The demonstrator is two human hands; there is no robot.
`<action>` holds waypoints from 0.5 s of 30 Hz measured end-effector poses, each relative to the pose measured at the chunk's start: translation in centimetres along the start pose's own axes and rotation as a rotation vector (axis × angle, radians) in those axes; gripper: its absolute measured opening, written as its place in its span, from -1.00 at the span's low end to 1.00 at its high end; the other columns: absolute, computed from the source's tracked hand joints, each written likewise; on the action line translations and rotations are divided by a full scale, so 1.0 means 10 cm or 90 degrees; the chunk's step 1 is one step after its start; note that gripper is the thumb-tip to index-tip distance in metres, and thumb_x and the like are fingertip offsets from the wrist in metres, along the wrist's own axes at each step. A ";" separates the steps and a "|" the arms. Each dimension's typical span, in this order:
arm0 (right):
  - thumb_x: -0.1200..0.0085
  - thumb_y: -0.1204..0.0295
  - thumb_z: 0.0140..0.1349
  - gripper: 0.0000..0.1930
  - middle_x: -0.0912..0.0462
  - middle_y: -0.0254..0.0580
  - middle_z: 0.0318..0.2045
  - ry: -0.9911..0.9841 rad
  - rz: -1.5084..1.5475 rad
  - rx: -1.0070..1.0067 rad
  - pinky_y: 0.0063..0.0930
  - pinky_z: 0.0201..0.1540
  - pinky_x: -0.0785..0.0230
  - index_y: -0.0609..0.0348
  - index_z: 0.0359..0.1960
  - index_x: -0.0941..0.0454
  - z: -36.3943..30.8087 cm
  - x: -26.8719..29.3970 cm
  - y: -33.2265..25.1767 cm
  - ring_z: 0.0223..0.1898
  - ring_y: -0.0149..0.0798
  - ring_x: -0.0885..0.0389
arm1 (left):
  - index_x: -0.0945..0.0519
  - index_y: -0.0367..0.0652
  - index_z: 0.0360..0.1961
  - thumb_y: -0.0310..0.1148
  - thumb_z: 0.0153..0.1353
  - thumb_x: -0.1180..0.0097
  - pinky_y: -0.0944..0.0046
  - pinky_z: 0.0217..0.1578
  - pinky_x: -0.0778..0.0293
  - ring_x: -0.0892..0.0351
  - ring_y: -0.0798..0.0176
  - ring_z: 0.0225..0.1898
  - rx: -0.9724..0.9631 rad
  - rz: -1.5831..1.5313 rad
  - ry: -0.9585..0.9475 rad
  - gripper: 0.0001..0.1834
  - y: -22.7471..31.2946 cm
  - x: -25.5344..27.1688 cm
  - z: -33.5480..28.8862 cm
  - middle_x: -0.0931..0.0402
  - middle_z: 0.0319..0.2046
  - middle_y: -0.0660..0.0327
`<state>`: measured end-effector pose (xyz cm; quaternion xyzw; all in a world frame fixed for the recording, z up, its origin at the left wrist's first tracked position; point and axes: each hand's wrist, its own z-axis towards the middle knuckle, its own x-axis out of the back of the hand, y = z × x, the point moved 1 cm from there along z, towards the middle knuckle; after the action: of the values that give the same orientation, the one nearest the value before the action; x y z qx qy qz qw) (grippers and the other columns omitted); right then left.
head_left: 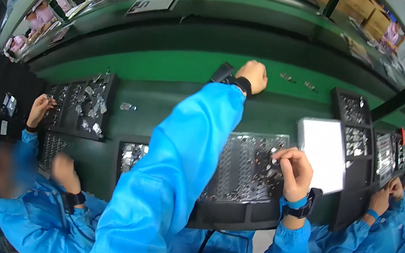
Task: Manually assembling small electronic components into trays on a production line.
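Observation:
My left arm stretches forward over the bench, and my left hand (254, 77) is at the green strip. Its fingers are curled under; whatever they hold, if anything, is hidden. My right hand (296, 173) is over the right side of a clear plastic tray (244, 168) with rows of small slots. Thumb and forefinger pinch a small shiny metal part (274, 156). More small metal parts lie in the tray near those fingers. My left sleeve covers the tray's left side. Under the tray is a black compartment tray (257, 214).
A white sheet (322, 153) lies right of the clear tray. Black bins of metal parts (356, 140) stand beyond it. Small metal pieces (287, 78) rest on the green strip (169, 67). Co-workers in blue sit on both sides; a co-worker's hand (65, 172) is at left.

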<state>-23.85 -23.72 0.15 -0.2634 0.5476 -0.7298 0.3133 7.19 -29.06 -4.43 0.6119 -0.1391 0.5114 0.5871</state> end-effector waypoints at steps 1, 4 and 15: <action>0.00 0.68 0.38 -0.93 -0.68 -0.08 -0.26 0.024 0.010 0.014 -0.44 -0.03 -0.51 0.31 -0.18 -0.51 -0.01 0.02 0.04 -0.20 -0.28 -0.67 | -0.75 -0.24 -0.25 -0.35 0.18 -0.17 -0.10 0.08 -0.55 -0.64 -0.21 -0.03 0.007 0.016 -0.004 -0.77 0.12 -0.08 0.07 -0.68 -0.16 -0.14; -0.06 0.70 0.33 -0.93 -0.66 -0.10 -0.32 0.052 -0.075 0.060 -0.42 -0.10 -0.50 0.31 -0.22 -0.54 0.03 -0.06 0.09 -0.22 -0.28 -0.66 | -0.70 -0.18 -0.12 -0.44 0.22 -0.12 -0.10 0.10 -0.55 -0.58 -0.17 0.06 -0.122 0.119 0.009 -0.77 0.25 -0.30 0.21 -0.58 0.02 -0.04; -0.12 0.75 0.30 -0.85 -0.66 -0.06 -0.27 0.047 -0.132 0.110 -0.48 -0.24 -0.58 0.37 -0.15 -0.63 0.08 -0.09 0.08 -0.28 -0.26 -0.73 | -0.77 -0.21 -0.23 -0.49 0.18 -0.24 -0.04 0.02 -0.61 -0.70 -0.18 -0.10 0.008 0.050 -0.017 -0.85 0.29 -0.13 0.31 -0.72 -0.20 -0.10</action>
<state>-22.49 -23.72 -0.47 -0.2633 0.4639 -0.8119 0.2375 5.85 -33.02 -3.13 0.6164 -0.1676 0.5266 0.5609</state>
